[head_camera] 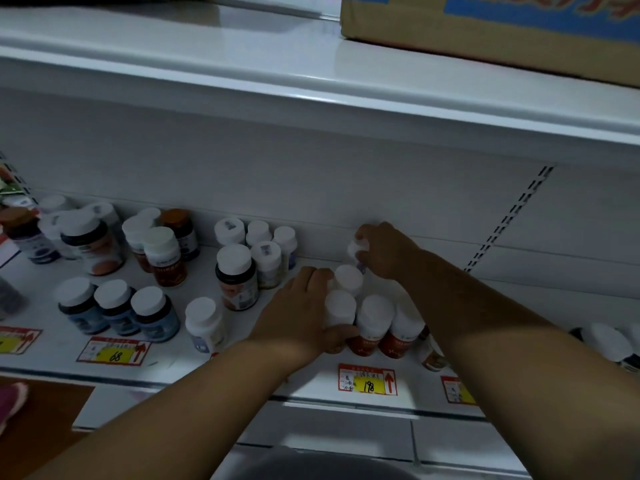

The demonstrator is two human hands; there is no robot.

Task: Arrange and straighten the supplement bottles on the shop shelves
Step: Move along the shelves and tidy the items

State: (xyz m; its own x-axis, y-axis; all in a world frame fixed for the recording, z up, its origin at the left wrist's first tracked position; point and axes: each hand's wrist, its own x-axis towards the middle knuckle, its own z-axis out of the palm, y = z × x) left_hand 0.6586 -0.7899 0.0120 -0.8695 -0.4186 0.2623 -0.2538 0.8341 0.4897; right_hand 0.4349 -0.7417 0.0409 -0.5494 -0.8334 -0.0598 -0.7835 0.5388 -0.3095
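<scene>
Head view: two hands [298,306] grip white-capped bottles [341,308].

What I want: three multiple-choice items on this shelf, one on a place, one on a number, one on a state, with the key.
1. The cardboard box sits: A on the upper shelf; B on the floor; C in a trolley.
2. The price tag below the left hand reads: A 45; B 198; C 300.
3. The right hand: A hangs empty; B lies flat; C grips a white-capped bottle.
Key: 1 A, it rests up there at right; 2 B, written on yellow; 3 C, fingers curl round the cap.
</scene>
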